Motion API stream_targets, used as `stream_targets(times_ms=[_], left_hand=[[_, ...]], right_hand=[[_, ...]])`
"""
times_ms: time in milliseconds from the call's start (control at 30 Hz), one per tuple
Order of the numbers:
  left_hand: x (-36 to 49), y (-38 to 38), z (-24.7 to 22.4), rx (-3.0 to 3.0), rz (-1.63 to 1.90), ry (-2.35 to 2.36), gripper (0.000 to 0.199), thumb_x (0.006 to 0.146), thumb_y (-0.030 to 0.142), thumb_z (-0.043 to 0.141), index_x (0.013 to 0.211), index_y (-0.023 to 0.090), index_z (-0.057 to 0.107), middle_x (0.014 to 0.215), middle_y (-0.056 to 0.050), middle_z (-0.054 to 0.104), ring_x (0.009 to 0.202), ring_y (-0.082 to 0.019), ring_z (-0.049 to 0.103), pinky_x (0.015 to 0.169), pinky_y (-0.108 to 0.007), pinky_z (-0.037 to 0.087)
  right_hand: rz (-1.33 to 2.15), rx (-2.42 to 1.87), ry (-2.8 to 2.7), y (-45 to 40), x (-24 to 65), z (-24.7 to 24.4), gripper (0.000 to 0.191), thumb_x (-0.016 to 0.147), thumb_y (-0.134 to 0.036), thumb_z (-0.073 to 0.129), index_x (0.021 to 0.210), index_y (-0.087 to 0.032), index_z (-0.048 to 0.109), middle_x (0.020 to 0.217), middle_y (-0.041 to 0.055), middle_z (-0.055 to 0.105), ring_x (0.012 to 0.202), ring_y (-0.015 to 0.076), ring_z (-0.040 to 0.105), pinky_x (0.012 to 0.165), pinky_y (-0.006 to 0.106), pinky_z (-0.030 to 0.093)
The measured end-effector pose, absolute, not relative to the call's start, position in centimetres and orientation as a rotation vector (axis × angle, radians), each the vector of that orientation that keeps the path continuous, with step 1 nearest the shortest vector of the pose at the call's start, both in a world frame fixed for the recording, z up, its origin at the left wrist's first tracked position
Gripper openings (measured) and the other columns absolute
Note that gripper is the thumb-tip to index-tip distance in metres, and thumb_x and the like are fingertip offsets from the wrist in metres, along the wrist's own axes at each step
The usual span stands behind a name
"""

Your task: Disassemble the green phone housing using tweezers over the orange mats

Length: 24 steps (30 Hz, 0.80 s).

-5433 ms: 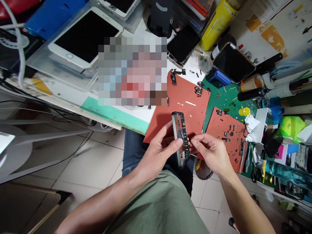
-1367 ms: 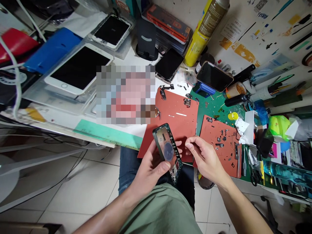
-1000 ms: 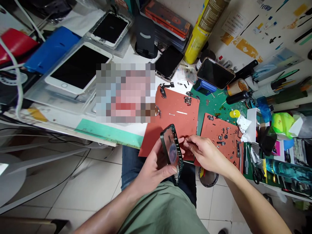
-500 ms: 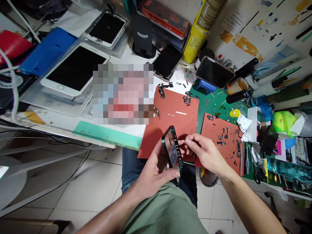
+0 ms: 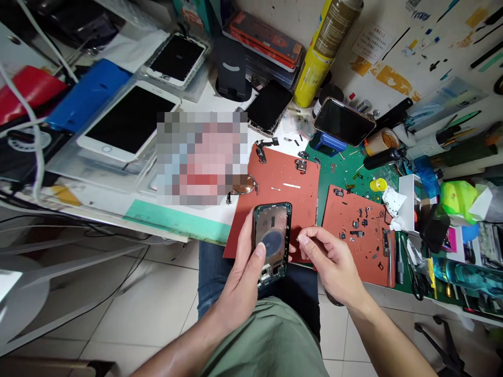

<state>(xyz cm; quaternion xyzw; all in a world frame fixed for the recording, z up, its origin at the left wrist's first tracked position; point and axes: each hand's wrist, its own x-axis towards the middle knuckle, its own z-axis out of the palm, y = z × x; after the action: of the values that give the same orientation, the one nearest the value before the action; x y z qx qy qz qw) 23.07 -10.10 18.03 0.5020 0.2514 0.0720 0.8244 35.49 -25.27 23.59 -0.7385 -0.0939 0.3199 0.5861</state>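
My left hand (image 5: 240, 280) grips a phone housing (image 5: 271, 217) by its left side, thumb laid over the inner face. The housing is hollow, dark-rimmed, with a round ring inside and camera cutouts near the lower end. Just right of it, my right hand (image 5: 334, 259) is closed in a pinch, apart from the housing. Whatever sits between thumb and forefinger is too small to name. Beyond the hands lies a reddish-brown mat (image 5: 271, 170) with small phone parts on it. A second reddish-brown mat (image 5: 334, 214) to the right bears several tiny components.
At left lie a white phone screen (image 5: 126, 118) and a blue case (image 5: 86, 94). A dark phone (image 5: 346, 121) leans on a blue stand (image 5: 328, 142) behind the mats. A yellow spray can (image 5: 312, 73) stands at the back. Scissors (image 5: 414, 269) lie along the right edge.
The phone housing has turned from nearly edge-on to show its inner face, and my left thumb has shifted up onto it. My right hand has dropped slightly, still pinched.
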Motion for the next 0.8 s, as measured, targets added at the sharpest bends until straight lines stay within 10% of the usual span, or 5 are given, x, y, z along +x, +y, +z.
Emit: stream_targets(times_ms=[100, 267, 567, 800], left_hand=[[23.6, -10.2, 18.8, 1.251, 0.163, 0.556, 0.072, 0.112, 0.041, 0.059, 0.174, 0.047, 0.025, 0.184, 0.004, 0.031, 0.17, -0.024, 0.025, 0.137, -0.04, 0.024], [24.3, -10.4, 19.1, 1.497, 0.191, 0.354, 0.027, 0.112, 0.037, 0.059, 0.131, 0.031, 0.077, 0.131, -0.005, 0.077, 0.126, -0.025, 0.068, 0.11, -0.036, 0.052], [25.0, -10.5, 20.2, 1.49, 0.12, 0.366, 0.023, 0.11, 0.04, 0.058, 0.103, 0.025, 0.074, 0.098, -0.004, 0.068, 0.08, -0.019, 0.062, 0.065, -0.027, 0.051], [24.9, -10.0, 20.0, 1.477, 0.044, 0.342, 0.027, 0.112, 0.042, 0.054, 0.097, 0.025, 0.068, 0.09, -0.001, 0.061, 0.078, -0.017, 0.055, 0.065, -0.026, 0.045]], right_hand=[[0.772, -1.663, -0.169, -24.9, 34.8, 24.2, 0.027, 0.102, -0.05, 0.073, 0.096, -0.023, 0.075, 0.084, 0.0006, 0.069, 0.073, 0.0149, 0.061, 0.069, 0.027, 0.056], [0.747, -1.727, -0.179, -24.9, 34.2, 24.7, 0.027, 0.101, -0.049, 0.075, 0.097, -0.023, 0.078, 0.084, 0.0007, 0.068, 0.073, 0.014, 0.057, 0.069, 0.027, 0.053], [0.706, -1.797, -0.24, -25.2, 33.5, 24.7, 0.024, 0.103, -0.046, 0.072, 0.095, -0.025, 0.079, 0.089, 0.0021, 0.07, 0.082, 0.0173, 0.063, 0.079, 0.03, 0.056], [0.743, -1.816, -0.225, -25.8, 33.9, 24.6, 0.034, 0.106, -0.053, 0.066, 0.095, -0.023, 0.077, 0.082, 0.002, 0.067, 0.074, 0.0169, 0.059, 0.071, 0.031, 0.052]])
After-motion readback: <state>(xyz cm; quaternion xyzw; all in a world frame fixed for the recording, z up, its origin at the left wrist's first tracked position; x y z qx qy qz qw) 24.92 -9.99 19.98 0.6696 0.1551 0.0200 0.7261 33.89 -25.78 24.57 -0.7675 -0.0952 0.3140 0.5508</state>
